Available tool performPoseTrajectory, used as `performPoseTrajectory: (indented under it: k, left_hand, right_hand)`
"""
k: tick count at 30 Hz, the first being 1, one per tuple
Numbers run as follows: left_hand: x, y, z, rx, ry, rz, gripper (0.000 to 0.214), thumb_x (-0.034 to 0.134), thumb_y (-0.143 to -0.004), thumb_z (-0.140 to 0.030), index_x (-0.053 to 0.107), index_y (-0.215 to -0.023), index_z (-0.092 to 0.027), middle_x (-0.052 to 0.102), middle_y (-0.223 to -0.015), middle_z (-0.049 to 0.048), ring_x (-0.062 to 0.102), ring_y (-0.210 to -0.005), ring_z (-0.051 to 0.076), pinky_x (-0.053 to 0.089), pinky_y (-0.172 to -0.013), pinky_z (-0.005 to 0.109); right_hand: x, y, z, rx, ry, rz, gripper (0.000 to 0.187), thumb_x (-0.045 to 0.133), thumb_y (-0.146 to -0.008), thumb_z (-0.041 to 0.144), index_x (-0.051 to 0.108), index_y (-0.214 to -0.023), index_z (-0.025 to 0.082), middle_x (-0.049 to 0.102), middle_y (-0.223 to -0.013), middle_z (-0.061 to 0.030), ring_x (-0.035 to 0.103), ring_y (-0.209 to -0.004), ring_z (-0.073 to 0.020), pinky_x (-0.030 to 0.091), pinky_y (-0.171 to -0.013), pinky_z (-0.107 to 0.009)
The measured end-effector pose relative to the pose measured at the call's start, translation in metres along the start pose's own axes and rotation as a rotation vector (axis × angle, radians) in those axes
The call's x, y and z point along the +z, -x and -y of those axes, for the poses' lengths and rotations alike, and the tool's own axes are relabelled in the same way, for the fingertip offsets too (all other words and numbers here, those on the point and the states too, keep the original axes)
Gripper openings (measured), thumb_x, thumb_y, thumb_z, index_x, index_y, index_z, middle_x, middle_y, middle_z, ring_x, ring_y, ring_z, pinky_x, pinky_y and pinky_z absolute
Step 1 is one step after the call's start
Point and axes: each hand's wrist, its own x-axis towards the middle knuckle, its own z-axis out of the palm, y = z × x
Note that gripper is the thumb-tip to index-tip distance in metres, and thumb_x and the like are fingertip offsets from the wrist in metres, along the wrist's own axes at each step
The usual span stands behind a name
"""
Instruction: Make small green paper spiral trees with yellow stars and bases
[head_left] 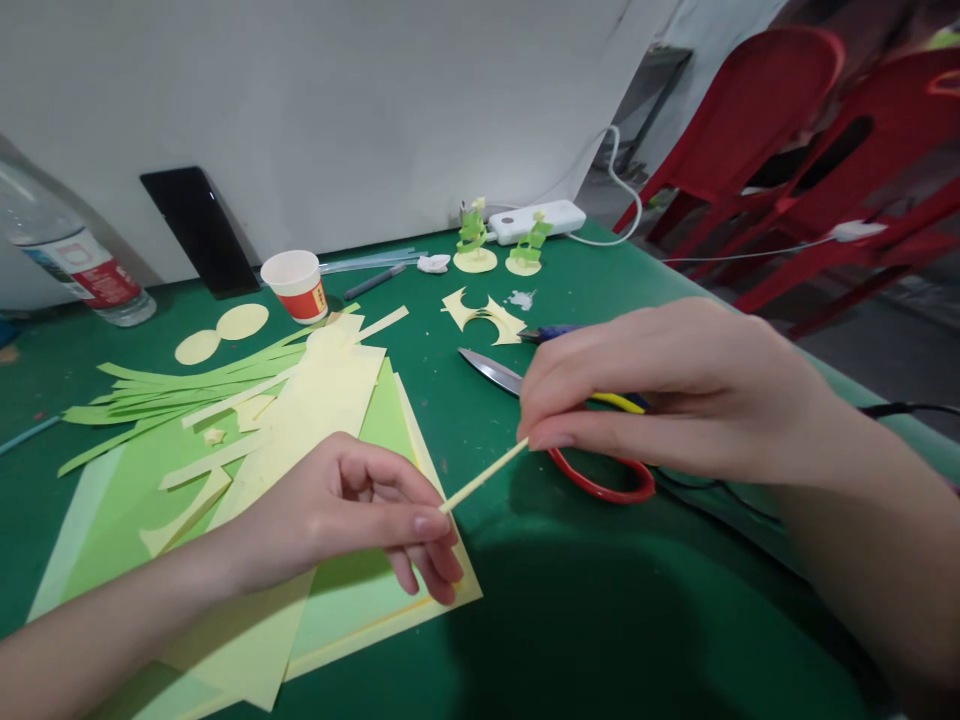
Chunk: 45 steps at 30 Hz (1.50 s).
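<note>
A thin pale-yellow rolled paper stick (486,475) stretches between my two hands over the table. Its lower end is pinched between thumb and index finger of my left hand (382,525), the other fingers loosely curled. My right hand (637,390) pinches the upper end with its fingertips. Under the right hand lie scissors (607,490) with red handles, partly covered. Below my left hand is a stack of green and yellow paper sheets (367,590), with a pale-yellow strip (300,430) and green paper strips (195,385) on top.
Toward the back stand a paper cup (296,285), a dark phone (199,230), a water bottle (82,250) and two small paper plants (474,255) on round bases. A white power strip (536,220) sits by the wall. Yellow paper offcuts (499,320) lie mid-table. Red chairs (750,120) stand at right.
</note>
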Motion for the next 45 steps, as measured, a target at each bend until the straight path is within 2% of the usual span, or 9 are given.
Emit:
performPoseTrajectory:
  k: [4,14,20,25,32,35,38,40,45]
  left_hand:
    - [-0.0008,0.0002,-0.0006,0.036,-0.066,-0.018,0.014,0.061,-0.079,-0.016,0.070,-0.069,-0.013,0.072,-0.067,0.0045,0.068,-0.062,0.011,0.053,-0.057,0.016]
    - [-0.0019,0.0002,-0.0027,0.068,-0.138,-0.118,0.013,0.063,-0.078,-0.013,0.071,-0.069,-0.016,0.072,-0.066,-0.0006,0.066,-0.060,0.006,0.053,-0.061,0.012]
    - [-0.0018,0.0008,-0.0022,0.067,-0.115,-0.095,0.014,0.061,-0.080,-0.014,0.071,-0.071,-0.016,0.072,-0.067,0.0001,0.066,-0.062,0.006,0.053,-0.062,0.012]
    - [-0.0031,0.0013,-0.0011,0.078,-0.122,-0.082,0.013,0.062,-0.079,-0.014,0.071,-0.070,-0.015,0.072,-0.065,-0.0005,0.065,-0.060,0.006,0.052,-0.060,0.010]
    - [-0.0048,0.0008,0.0006,0.090,-0.118,-0.078,0.011,0.064,-0.077,-0.013,0.071,-0.069,-0.015,0.072,-0.064,-0.0020,0.065,-0.059,0.005,0.052,-0.059,0.010]
    - [-0.0048,0.0011,0.0010,0.091,-0.125,-0.066,0.011,0.064,-0.077,-0.013,0.071,-0.069,-0.015,0.072,-0.065,-0.0022,0.065,-0.059,0.005,0.052,-0.059,0.010]
    - [-0.0048,0.0020,0.0007,0.091,-0.127,-0.057,0.011,0.064,-0.077,-0.013,0.071,-0.069,-0.016,0.072,-0.064,-0.0022,0.065,-0.059,0.005,0.052,-0.059,0.010]
    - [-0.0048,0.0025,-0.0001,0.090,-0.132,-0.058,0.011,0.064,-0.077,-0.013,0.071,-0.070,-0.015,0.072,-0.064,-0.0019,0.065,-0.059,0.006,0.052,-0.059,0.010]
    - [-0.0051,0.0025,-0.0019,0.080,-0.143,-0.055,0.011,0.064,-0.078,-0.013,0.071,-0.069,-0.015,0.072,-0.065,-0.0011,0.065,-0.060,0.006,0.052,-0.059,0.010]
  right_hand:
    - [-0.0004,0.0009,0.0012,0.004,0.021,-0.008,0.020,0.050,-0.086,0.023,0.060,-0.069,0.017,0.063,-0.062,0.0015,0.055,-0.056,-0.0056,0.042,-0.052,-0.016]
    - [0.0039,-0.0003,0.0025,0.064,0.114,-0.032,0.028,0.045,-0.088,0.022,0.052,-0.062,0.016,0.051,-0.051,0.0040,0.041,-0.045,-0.0030,0.032,-0.044,-0.014]
    - [0.0003,0.0015,-0.0007,0.002,0.029,-0.015,0.013,0.052,-0.086,0.024,0.061,-0.080,0.016,0.064,-0.071,0.0015,0.055,-0.060,-0.0042,0.040,-0.055,-0.014]
    - [-0.0010,0.0037,-0.0013,-0.030,0.022,-0.005,0.020,0.047,-0.088,0.023,0.058,-0.074,0.015,0.061,-0.067,0.0006,0.054,-0.060,-0.0053,0.040,-0.057,-0.016]
    - [0.0003,0.0048,0.0012,0.017,0.144,-0.025,0.032,0.040,-0.090,0.022,0.047,-0.059,0.016,0.046,-0.051,0.0031,0.039,-0.047,-0.0051,0.031,-0.045,-0.018]
    - [-0.0007,0.0054,0.0001,-0.025,0.139,-0.034,0.020,0.046,-0.088,0.025,0.055,-0.073,0.016,0.054,-0.061,0.0021,0.045,-0.052,-0.0050,0.035,-0.047,-0.017]
    - [-0.0017,0.0056,-0.0004,-0.105,0.096,-0.002,0.010,0.050,-0.087,0.019,0.058,-0.083,0.015,0.061,-0.072,0.0004,0.054,-0.062,-0.0048,0.041,-0.055,-0.015]
    - [-0.0022,0.0057,0.0000,-0.137,0.095,0.004,0.014,0.047,-0.088,0.016,0.058,-0.080,0.015,0.061,-0.069,-0.0002,0.055,-0.064,-0.0052,0.042,-0.058,-0.015]
    - [-0.0038,0.0072,-0.0002,-0.134,0.104,-0.002,0.028,0.043,-0.091,0.021,0.054,-0.066,0.014,0.057,-0.059,-0.0012,0.056,-0.061,-0.0072,0.041,-0.055,-0.018]
